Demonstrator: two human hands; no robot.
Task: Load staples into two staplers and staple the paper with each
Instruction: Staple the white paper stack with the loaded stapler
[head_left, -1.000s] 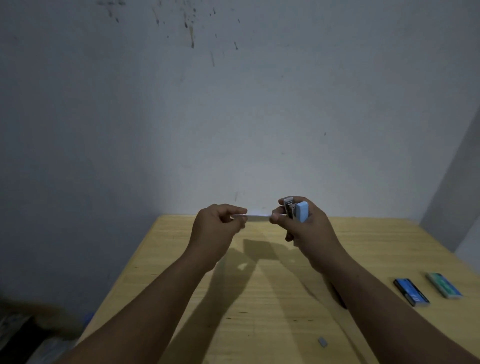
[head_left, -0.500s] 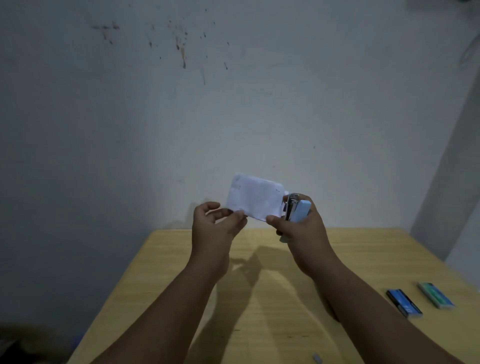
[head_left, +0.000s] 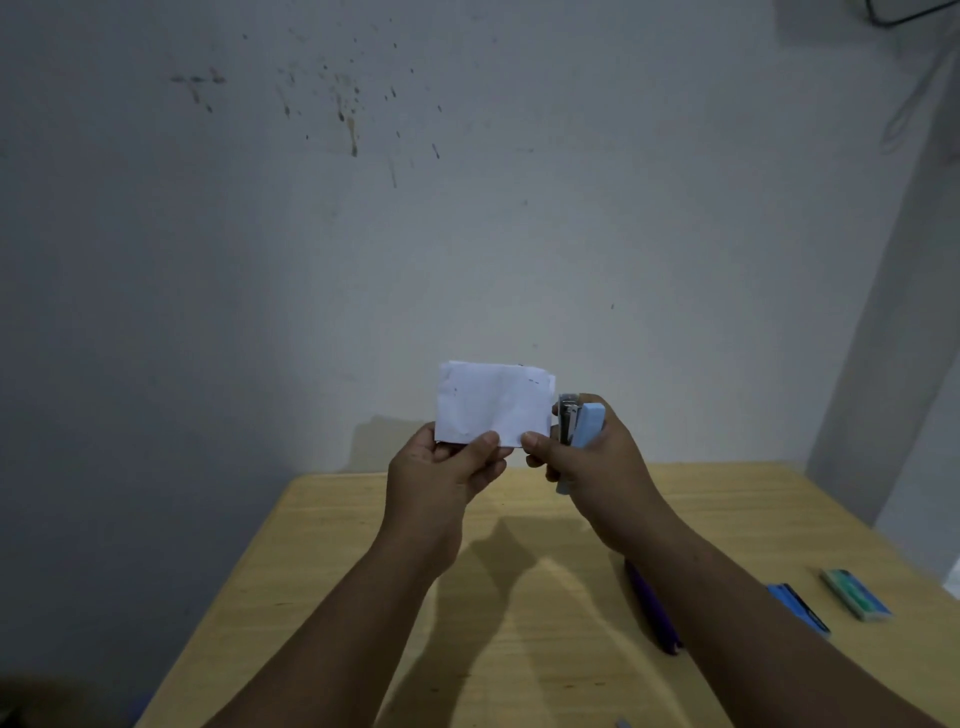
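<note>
A folded white paper (head_left: 493, 402) stands upright in the air above the far end of the wooden table (head_left: 519, 623). My left hand (head_left: 441, 473) pinches its lower left edge. My right hand (head_left: 597, 467) is wrapped around a light blue stapler (head_left: 584, 431), and its thumb and a finger also pinch the paper's lower right corner. The stapler's metal head points up, just right of the paper. A purple stapler (head_left: 654, 613) lies on the table, partly hidden under my right forearm.
Two staple boxes lie at the table's right side: a blue one (head_left: 800, 608) and a green one (head_left: 857, 595). A small grey bit (head_left: 623, 723) rests near the front edge. A stained wall rises right behind the table.
The paper has gone from flat and edge-on to upright with its face toward me. Both hands rose a little and hold it higher.
</note>
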